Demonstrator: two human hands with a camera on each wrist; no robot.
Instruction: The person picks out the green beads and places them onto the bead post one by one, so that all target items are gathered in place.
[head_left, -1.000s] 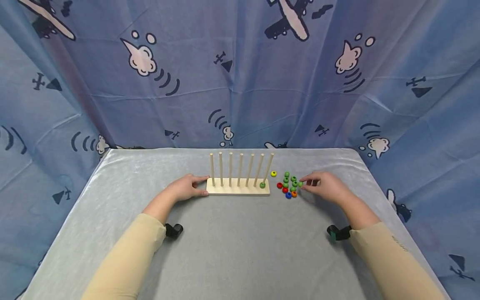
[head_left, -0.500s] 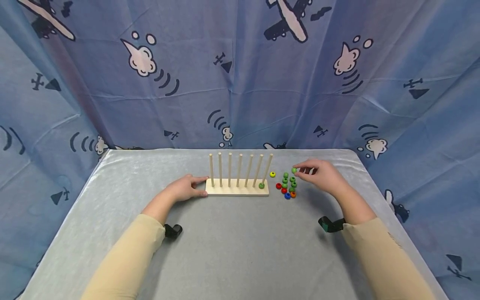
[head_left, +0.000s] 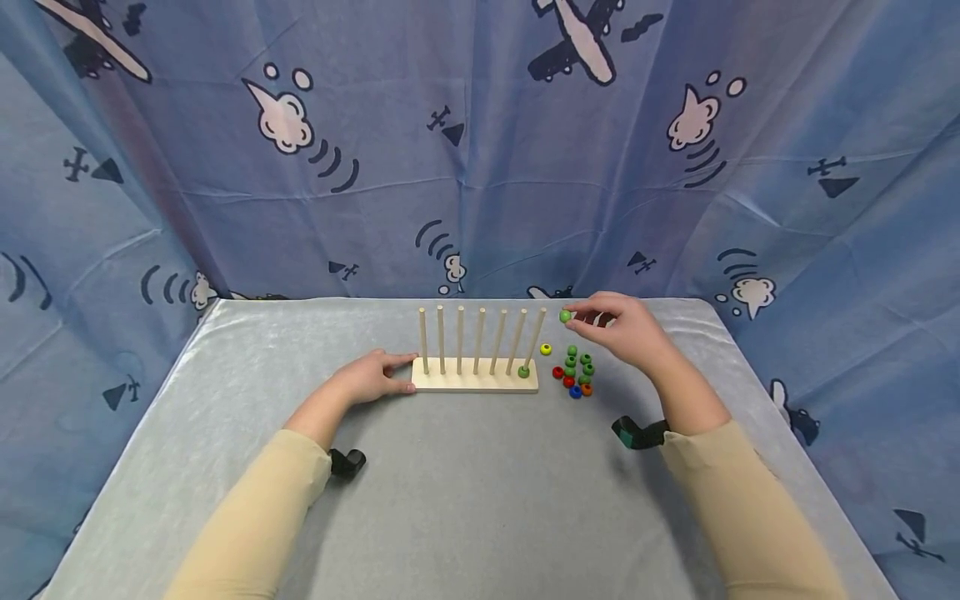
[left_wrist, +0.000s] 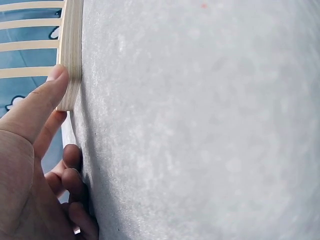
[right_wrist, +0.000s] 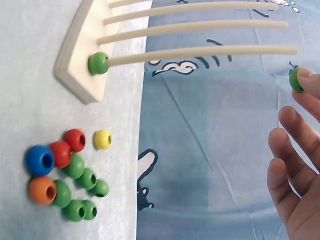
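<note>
A wooden peg rack [head_left: 474, 382], a flat pale base with several upright pegs, stands mid-table. My left hand [head_left: 367, 377] grips its left end; in the left wrist view the thumb [left_wrist: 59, 75] lies on the front edge of the base. One green bead [head_left: 523, 372] sits at the foot of the rightmost peg. Raised to the right of that peg's tip, my right hand [head_left: 618, 329] pinches another green bead [head_left: 566, 317] between thumb and forefinger. In the right wrist view this pinched bead [right_wrist: 296, 80] is a little apart from the peg's end [right_wrist: 295, 50].
Right of the rack lies a loose cluster of beads: several green beads [head_left: 586, 359], two red beads [head_left: 558, 372], a blue bead [head_left: 575, 392] and an orange bead [head_left: 587, 389]. A yellow bead [head_left: 546, 349] lies slightly apart. A patterned blue curtain [head_left: 495, 192] hangs behind the table.
My right hand has lifted the green bead off the table from beside the cluster and carried it up and left toward the rightmost peg's tip. The left hand stays on the rack.
</note>
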